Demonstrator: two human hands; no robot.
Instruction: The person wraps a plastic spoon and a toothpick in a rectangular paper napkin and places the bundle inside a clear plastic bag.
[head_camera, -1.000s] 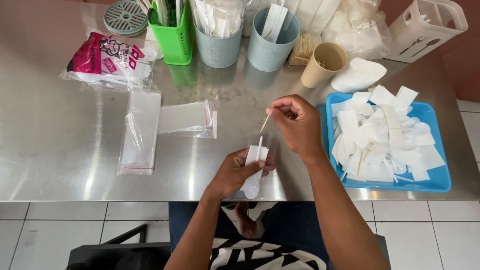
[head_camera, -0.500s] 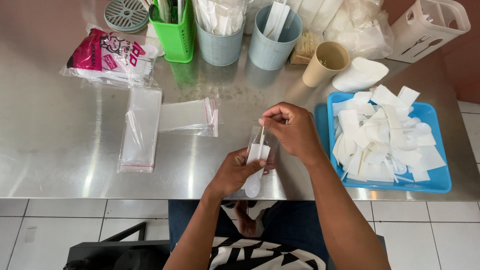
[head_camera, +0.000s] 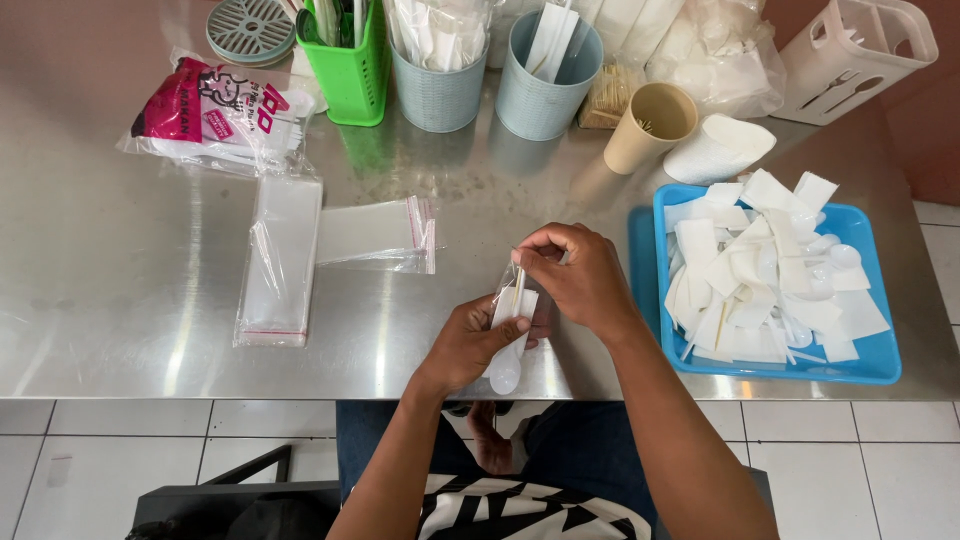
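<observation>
We've got the left hand (head_camera: 470, 345) wrapped around a small clear sleeve (head_camera: 508, 330) at the near edge of the steel table (head_camera: 120, 300), w/ a white plastic spoon (head_camera: 504, 372) and a folded white napkin inside, spoon bowl poking out toward us past the table edge. Right hand (head_camera: 575, 275) is pinched at the sleeve's mouth, fingertips closed on a thin toothpick (head_camera: 519, 285) that's partway in.

Risks as we see them: the sleeve is thin and slack, so if the pick goes in at an angle it could catch the film or the napkin fold and snag, maybe poke thru. Grip of the left hand is low on the pack, so the mouth could fold shut under the right fingers. The whole pack hangs over the table edge; a slip there and it drops toward the floor tiles (head_camera: 120, 460), no surface under it.

Around us: blue tray (head_camera: 880, 365) to the right, heaped w/ finished white packs, close to the right forearm, so an elbow swing could nudge it. Flat stack of empty sleeves (head_camera: 280, 260) to the left, a second lot (head_camera: 375, 232) just beside it, both well clear of the hands. Paper cup (head_camera: 650, 125) of picks sits beyond the hands, upright, light, prob easy to tip on a reach.
</observation>
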